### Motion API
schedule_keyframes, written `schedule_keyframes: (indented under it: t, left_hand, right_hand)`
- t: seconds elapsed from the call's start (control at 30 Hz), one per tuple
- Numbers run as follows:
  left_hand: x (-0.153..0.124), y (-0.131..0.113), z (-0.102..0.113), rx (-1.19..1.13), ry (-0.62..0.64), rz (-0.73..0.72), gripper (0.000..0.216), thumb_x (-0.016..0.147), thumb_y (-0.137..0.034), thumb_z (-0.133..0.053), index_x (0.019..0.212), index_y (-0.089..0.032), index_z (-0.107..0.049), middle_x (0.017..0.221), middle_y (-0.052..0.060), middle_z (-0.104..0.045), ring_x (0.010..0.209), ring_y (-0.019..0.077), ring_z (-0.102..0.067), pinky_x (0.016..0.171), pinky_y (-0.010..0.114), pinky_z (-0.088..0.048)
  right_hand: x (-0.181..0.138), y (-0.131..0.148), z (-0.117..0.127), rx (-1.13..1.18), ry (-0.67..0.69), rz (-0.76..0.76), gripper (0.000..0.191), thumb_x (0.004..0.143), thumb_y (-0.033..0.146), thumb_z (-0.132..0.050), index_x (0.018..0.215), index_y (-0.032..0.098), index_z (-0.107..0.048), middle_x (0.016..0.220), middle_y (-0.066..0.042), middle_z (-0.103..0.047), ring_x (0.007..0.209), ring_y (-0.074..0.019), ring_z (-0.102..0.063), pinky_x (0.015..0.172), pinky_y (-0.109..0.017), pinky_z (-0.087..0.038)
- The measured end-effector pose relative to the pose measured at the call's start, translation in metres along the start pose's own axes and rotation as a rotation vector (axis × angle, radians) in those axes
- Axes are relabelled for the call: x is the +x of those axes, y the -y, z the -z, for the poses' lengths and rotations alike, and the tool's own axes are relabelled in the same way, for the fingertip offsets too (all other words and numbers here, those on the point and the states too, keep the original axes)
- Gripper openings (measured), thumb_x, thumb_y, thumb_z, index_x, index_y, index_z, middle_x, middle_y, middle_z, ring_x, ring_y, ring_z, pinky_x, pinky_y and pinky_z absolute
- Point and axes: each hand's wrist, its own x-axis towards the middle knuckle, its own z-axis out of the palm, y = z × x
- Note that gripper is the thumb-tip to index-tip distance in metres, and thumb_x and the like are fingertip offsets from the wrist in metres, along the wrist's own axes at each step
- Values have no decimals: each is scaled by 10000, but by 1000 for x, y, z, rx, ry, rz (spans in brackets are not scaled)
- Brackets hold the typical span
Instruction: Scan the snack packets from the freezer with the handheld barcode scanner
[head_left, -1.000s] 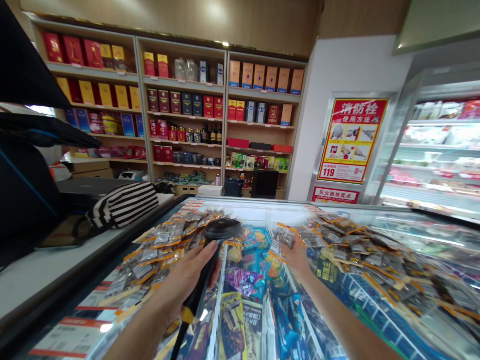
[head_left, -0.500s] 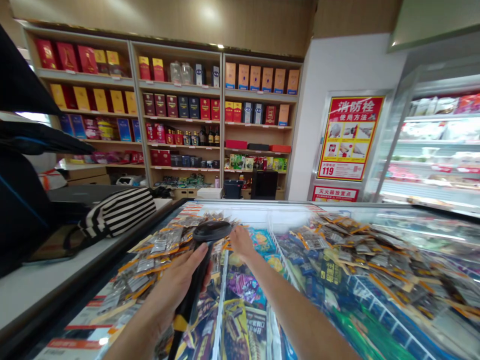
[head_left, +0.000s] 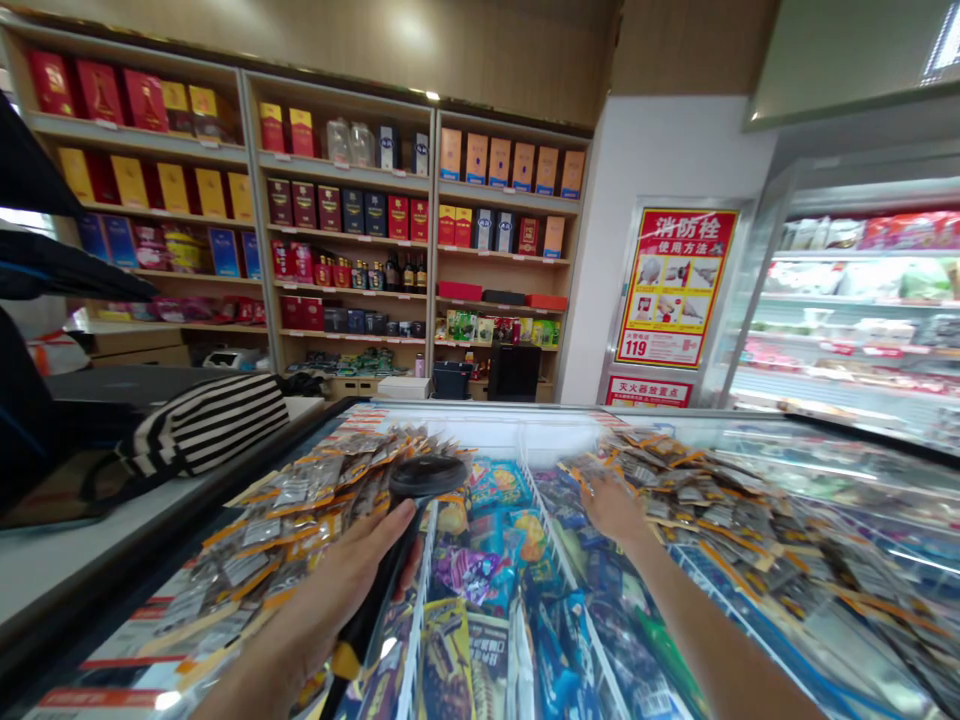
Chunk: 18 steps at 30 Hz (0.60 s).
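Observation:
My left hand [head_left: 367, 565] is wrapped round the handle of a black handheld barcode scanner [head_left: 427, 477] with a yellow band low on its grip. The scanner's head points away from me, beside the left heap of small clear packets with orange edges [head_left: 300, 490]. My right hand [head_left: 611, 505] is over the freezer's glass top, at the near-left edge of the right heap of similar packets [head_left: 720, 495]. A small packet [head_left: 589, 466], blurred, is at its fingertips; the fingers look closed on it, though motion smears them.
Under the glass, wire dividers separate wrapped ice creams [head_left: 469, 575]. A striped bag [head_left: 206, 425] lies on the white counter at left, near dark equipment. Behind stand shelves of boxed goods [head_left: 337, 215], a red poster [head_left: 675, 285] and a lit display fridge [head_left: 862, 300].
My right hand has moved right, from beside the scanner's head to the right heap. My left hand keeps the scanner in nearly the same place. The view has turned slightly right.

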Motion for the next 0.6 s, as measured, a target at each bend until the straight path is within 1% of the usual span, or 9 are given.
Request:
schedule_keyframes:
  t: [0.07, 0.17, 0.23, 0.27, 0.33, 0.43, 0.5, 0.6]
  left_hand:
    - [0, 1, -1, -18, 3, -8, 419, 638, -560, -439, 550, -153, -483, 479, 6, -504, 424, 96, -430, 412, 209, -355]
    - [0, 1, -1, -45, 37, 0, 393, 646, -547, -443, 592, -158, -475, 490, -4, -501, 419, 90, -419, 406, 206, -339]
    - [0, 1, 0, -46, 80, 17, 385, 664, -536, -431, 602, -158, -471, 480, -12, -491, 419, 86, -414, 413, 203, -332]
    - [0, 2, 0, -42, 101, 28, 385, 672, -533, -423, 603, -157, -469, 479, -14, -489, 422, 85, -414, 419, 204, -331]
    - [1, 3, 1, -48, 124, 37, 381, 677, -531, -419, 613, -159, -467, 500, -13, -499, 436, 86, -422, 431, 207, -332]
    - [2, 6, 1, -52, 129, 35, 392, 672, -544, -414, 612, -160, -467, 505, -15, -498, 450, 91, -431, 441, 211, -332]
    - [1, 7, 1, -37, 141, 29, 404, 677, -549, -400, 599, -159, -471, 481, -19, -483, 454, 93, -432, 445, 211, -327]
    - [0, 8, 0, 16, 170, 18, 428, 689, -552, -373, 591, -151, -485, 473, -11, -484, 446, 92, -424, 448, 211, -316]
  right_hand:
    - [-9, 8, 1, -11, -3, 55, 350, 747, 343, -347, 979, 167, -540, 1021, -141, -529, 981, -299, -454, 759, -454, -351]
    - [-16, 31, 7, 34, 35, 192, 310, 741, 310, -366, 957, 169, -538, 915, -108, -582, 929, -248, -495, 754, -367, -372]
    - [-16, 41, 11, 65, 23, 242, 302, 742, 281, -367, 987, 186, -515, 940, -85, -581, 920, -218, -502, 764, -335, -369]
    - [-15, 42, 13, 65, -8, 232, 310, 742, 279, -367, 1007, 193, -503, 979, -80, -568, 943, -216, -489, 776, -335, -363]
    - [-12, 38, 13, 39, -61, 147, 334, 743, 302, -362, 1029, 189, -491, 1030, -90, -544, 993, -237, -453, 785, -360, -356]
    - [-8, 20, 7, 12, 1, 16, 364, 741, 360, -351, 999, 164, -516, 987, -115, -564, 960, -273, -475, 738, -396, -374]
    - [-5, 9, 4, 22, 27, 9, 365, 742, 374, -349, 993, 177, -525, 963, -104, -582, 930, -275, -497, 714, -389, -381]
    - [-1, -1, 3, 79, 48, 65, 357, 726, 433, -369, 934, 222, -567, 913, -69, -608, 904, -249, -517, 698, -337, -382]
